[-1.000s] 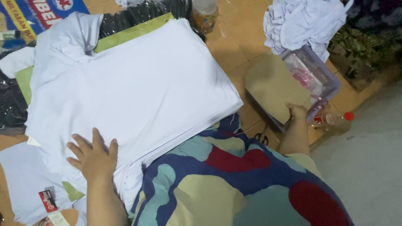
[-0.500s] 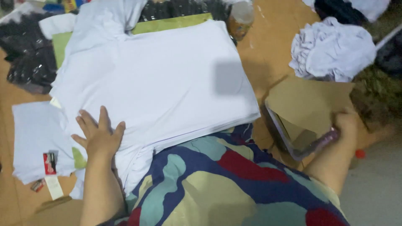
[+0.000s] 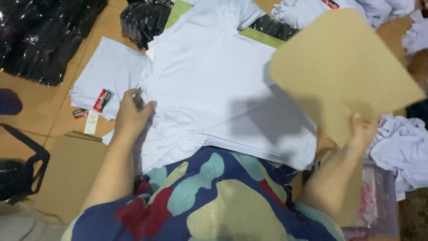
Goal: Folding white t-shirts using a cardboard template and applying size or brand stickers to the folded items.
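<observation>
A stack of white shirts (image 3: 214, 89) lies spread on a green board on the floor in front of me. My left hand (image 3: 130, 117) rests on the stack's left edge, fingers curled and pinching the cloth. My right hand (image 3: 362, 130) grips the lower corner of a brown cardboard sheet (image 3: 341, 71) and holds it up over the right side of the stack. The sheet casts a shadow on the top shirt. My lap, in a patterned blue, red and beige garment, fills the bottom of the view.
A folded white shirt with a red tag (image 3: 104, 76) lies left of the stack. Black plastic-wrapped bundles (image 3: 40, 35) sit at top left. Another cardboard sheet (image 3: 67, 169) lies at lower left beside a black bag (image 3: 18, 174). Crumpled white cloth (image 3: 401, 147) and a clear plastic box (image 3: 379, 201) are at right.
My right hand lifted the cardboard sheet out of the plastic box and brought it up over the shirts. My left hand curled from flat to pinching the stack's edge. The view swung left.
</observation>
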